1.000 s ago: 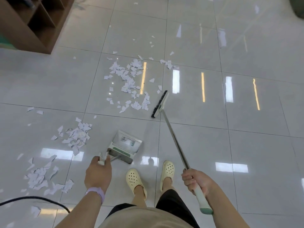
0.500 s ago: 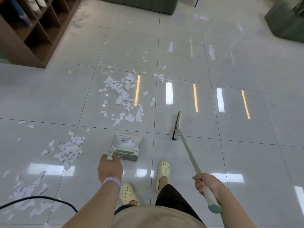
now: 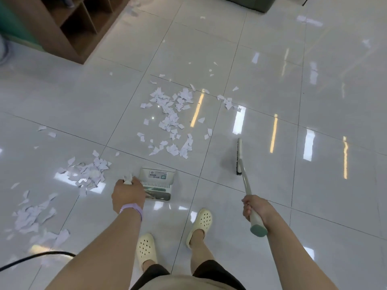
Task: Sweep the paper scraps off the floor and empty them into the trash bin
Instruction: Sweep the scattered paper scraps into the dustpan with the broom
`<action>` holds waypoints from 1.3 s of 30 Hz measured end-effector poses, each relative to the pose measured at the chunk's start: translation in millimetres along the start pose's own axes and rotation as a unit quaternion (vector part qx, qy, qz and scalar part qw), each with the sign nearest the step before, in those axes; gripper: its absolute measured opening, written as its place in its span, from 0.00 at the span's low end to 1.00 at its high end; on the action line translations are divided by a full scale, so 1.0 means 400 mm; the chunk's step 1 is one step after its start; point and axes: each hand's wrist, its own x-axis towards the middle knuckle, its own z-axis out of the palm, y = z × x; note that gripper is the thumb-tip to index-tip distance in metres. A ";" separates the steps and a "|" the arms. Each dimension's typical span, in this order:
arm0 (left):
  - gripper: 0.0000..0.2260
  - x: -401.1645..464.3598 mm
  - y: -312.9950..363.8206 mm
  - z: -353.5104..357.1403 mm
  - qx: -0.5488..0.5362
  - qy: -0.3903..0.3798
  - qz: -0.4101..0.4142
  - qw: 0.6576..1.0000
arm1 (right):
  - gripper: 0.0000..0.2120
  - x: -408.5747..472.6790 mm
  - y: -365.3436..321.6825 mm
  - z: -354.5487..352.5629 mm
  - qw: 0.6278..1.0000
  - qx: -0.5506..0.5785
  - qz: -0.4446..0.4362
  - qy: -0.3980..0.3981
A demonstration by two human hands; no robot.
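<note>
Left hand (image 3: 128, 194) grips dustpan (image 3: 157, 181) handle, right hand (image 3: 256, 208) grips broom (image 3: 244, 176) shaft; paper scraps (image 3: 170, 120) look light, likely scattering under fast strokes.

dustpan (image 3: 157, 183) on floor (image 3: 261, 70) just ahead of feet, left hand (image 3: 127, 194) on its handle. broom (image 3: 240, 164) to right, head down on floor, right hand (image 3: 256, 208) at handle end. paper scraps (image 3: 169, 122) beyond dustpan; more scraps (image 3: 88, 172) to left. shelf unit (image 3: 69, 24) far left.
</note>
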 end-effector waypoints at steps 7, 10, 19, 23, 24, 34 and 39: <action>0.14 -0.046 0.008 0.047 0.010 0.026 -0.030 0.999 | 0.05 0.081 -0.137 0.202 0.945 -0.318 0.005 -0.077; 0.16 -0.011 -0.010 0.005 0.018 0.040 -0.029 0.999 | 0.05 0.060 -0.092 0.308 0.887 -0.446 0.011 -0.118; 0.14 -0.030 -0.023 0.004 0.017 0.049 -0.043 0.998 | 0.04 -0.008 -0.112 0.485 0.876 -0.417 0.058 -0.237; 0.15 -0.009 -0.026 -0.015 -0.016 0.069 -0.066 0.995 | 0.11 0.033 -0.250 0.441 0.914 -0.273 0.134 -0.269; 0.15 -0.004 -0.018 -0.010 -0.023 0.069 -0.068 0.995 | 0.12 0.039 -0.278 0.417 0.916 -0.244 0.148 -0.283; 0.14 -0.026 0.070 0.032 -0.047 0.026 -0.093 0.994 | 0.11 -0.063 -0.380 0.099 0.963 -0.173 0.062 -0.196; 0.16 -0.019 0.128 0.035 -0.080 0.015 -0.097 0.992 | 0.09 -0.052 -0.452 -0.039 0.986 -0.091 0.022 -0.136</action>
